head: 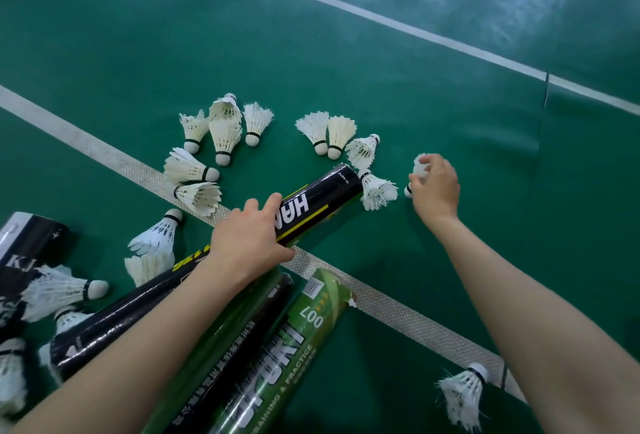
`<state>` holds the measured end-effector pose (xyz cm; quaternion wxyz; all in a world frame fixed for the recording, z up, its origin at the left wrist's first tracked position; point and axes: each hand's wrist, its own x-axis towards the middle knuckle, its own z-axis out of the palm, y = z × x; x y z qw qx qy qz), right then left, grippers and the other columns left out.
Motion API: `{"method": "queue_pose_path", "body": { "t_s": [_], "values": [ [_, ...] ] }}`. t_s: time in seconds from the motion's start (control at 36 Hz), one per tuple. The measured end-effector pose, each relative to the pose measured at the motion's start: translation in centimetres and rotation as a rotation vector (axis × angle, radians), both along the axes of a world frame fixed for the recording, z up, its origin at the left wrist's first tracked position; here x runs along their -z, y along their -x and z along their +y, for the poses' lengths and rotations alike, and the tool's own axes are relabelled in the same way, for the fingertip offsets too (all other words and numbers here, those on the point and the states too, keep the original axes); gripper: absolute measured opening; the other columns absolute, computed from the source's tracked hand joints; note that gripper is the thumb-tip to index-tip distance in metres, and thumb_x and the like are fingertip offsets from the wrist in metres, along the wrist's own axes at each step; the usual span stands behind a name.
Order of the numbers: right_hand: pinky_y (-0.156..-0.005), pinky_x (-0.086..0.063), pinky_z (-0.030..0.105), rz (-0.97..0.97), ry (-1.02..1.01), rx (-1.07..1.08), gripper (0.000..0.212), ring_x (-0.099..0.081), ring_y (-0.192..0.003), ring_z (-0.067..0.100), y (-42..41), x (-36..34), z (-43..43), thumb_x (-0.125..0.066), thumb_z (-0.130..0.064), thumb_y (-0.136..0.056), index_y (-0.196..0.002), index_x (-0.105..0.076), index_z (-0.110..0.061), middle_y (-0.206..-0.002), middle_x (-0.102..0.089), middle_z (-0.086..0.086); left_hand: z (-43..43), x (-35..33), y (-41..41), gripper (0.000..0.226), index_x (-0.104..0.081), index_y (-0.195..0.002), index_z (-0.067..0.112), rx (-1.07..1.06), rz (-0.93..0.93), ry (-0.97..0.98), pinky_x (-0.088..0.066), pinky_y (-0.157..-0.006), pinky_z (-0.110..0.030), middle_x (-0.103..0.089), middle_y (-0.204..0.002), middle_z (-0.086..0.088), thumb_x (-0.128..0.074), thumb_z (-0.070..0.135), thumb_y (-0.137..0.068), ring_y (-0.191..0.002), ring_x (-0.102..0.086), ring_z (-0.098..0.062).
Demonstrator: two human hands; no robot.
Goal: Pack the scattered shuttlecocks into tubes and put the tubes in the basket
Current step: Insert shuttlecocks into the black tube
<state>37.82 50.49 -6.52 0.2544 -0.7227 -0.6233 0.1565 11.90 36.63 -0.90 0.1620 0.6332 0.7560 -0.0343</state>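
Observation:
My left hand [247,241] grips a long black tube [322,196] with yellow lettering, lying slantwise on the green court floor. A white shuttlecock [377,189] lies right at its far end. My right hand [436,186] is to the right of that end, its fingers curled round another white shuttlecock [419,167] on the floor. Several more shuttlecocks lie scattered beyond the tube, one group at the left [221,128] and one at the middle [332,134]. No basket is in view.
Two green tubes [294,340] lie under my left forearm. A black and white tube [24,243] lies at the left edge among more shuttlecocks [65,290]. Another shuttlecock [464,395] sits near my right forearm. White court lines [381,305] cross the floor.

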Motion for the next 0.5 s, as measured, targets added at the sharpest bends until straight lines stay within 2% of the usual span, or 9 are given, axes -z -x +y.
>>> {"method": "queue_pose_path", "body": {
  "t_s": [0.08, 0.17, 0.22, 0.31, 0.36, 0.44, 0.5],
  "values": [
    [-0.09, -0.035, 0.034, -0.035, -0.145, -0.121, 0.023, -0.05, -0.105, 0.03, 0.8, -1.8, -0.7, -0.054, -0.01, -0.091, -0.114, -0.056, -0.006, -0.111, -0.058, 0.013, -0.8, -0.1, 0.1, 0.084, -0.02, -0.138, 0.033, -0.007, -0.013, -0.029, -0.038, -0.069, -0.031, -0.047, -0.107, -0.002, -0.067, 0.056, -0.072, -0.099, -0.051, -0.025],
    [-0.083, -0.031, 0.019, 0.068, -0.249, -0.261, 0.022, -0.049, -0.095, 0.021, 2.4, -3.7, -1.8, -0.053, -0.011, -0.094, -0.115, -0.056, -0.005, -0.106, -0.057, 0.009, -1.9, -0.5, 0.3, 0.085, -0.02, -0.139, 0.033, -0.007, -0.024, -0.051, -0.038, -0.07, -0.032, -0.046, -0.107, -0.002, -0.066, 0.056, -0.072, -0.103, -0.05, -0.024],
    [-0.077, -0.029, 0.013, 0.179, -0.27, -0.298, 0.025, -0.046, -0.089, 0.014, 3.5, -4.6, -2.8, -0.053, -0.014, -0.095, -0.119, -0.053, -0.005, -0.103, -0.053, 0.001, -2.9, -0.8, 0.6, 0.087, -0.018, -0.14, 0.033, -0.015, -0.037, -0.056, -0.042, -0.075, -0.034, -0.046, -0.11, -0.001, -0.066, 0.057, -0.072, -0.107, -0.049, -0.024],
    [-0.071, -0.034, 0.014, 0.45, -0.191, -0.221, 0.029, -0.045, -0.077, 0.003, 5.2, -6.0, -4.1, -0.051, -0.018, -0.096, -0.124, -0.045, -0.012, -0.09, -0.043, -0.013, -4.4, -1.3, 1.0, 0.091, -0.013, -0.142, 0.033, -0.017, -0.069, -0.067, -0.045, -0.082, -0.035, -0.045, -0.119, 0.001, -0.063, 0.061, -0.072, -0.112, -0.048, -0.022],
    [-0.072, -0.041, 0.014, 0.62, -0.073, -0.228, 0.028, -0.046, -0.071, -0.001, 6.5, -7.1, -5.0, -0.049, -0.017, -0.097, -0.125, -0.044, -0.015, -0.086, -0.043, -0.01, -5.5, -1.7, 1.5, 0.093, -0.011, -0.145, 0.032, -0.023, -0.088, -0.085, -0.045, -0.085, -0.036, -0.044, -0.125, 0.002, -0.061, 0.065, -0.073, -0.114, -0.048, -0.022],
    [-0.085, -0.045, 0.034, 0.714, 0.185, -0.356, 0.02, -0.051, -0.085, 0.011, 8.2, -7.7, -6.1, -0.044, -0.019, -0.1, -0.118, -0.051, -0.022, -0.095, -0.054, 0.0, -6.6, -2.4, 2.1, 0.095, -0.008, -0.147, 0.031, -0.015, -0.109, -0.107, -0.045, -0.089, -0.036, -0.042, -0.131, 0.003, -0.057, 0.067, -0.074, -0.115, -0.048, -0.021],
    [-0.093, -0.041, 0.033, 0.713, 0.264, -0.405, 0.023, -0.052, -0.099, 0.01, 9.5, -7.7, -7.3, -0.039, -0.032, -0.102, -0.117, -0.056, -0.029, -0.111, -0.057, -0.004, -7.4, -2.8, 2.8, 0.096, -0.007, -0.148, 0.03, -0.016, -0.127, -0.11, -0.047, -0.09, -0.037, -0.042, -0.131, 0.002, -0.055, 0.068, -0.075, -0.114, -0.048, -0.021]
  ]
}}
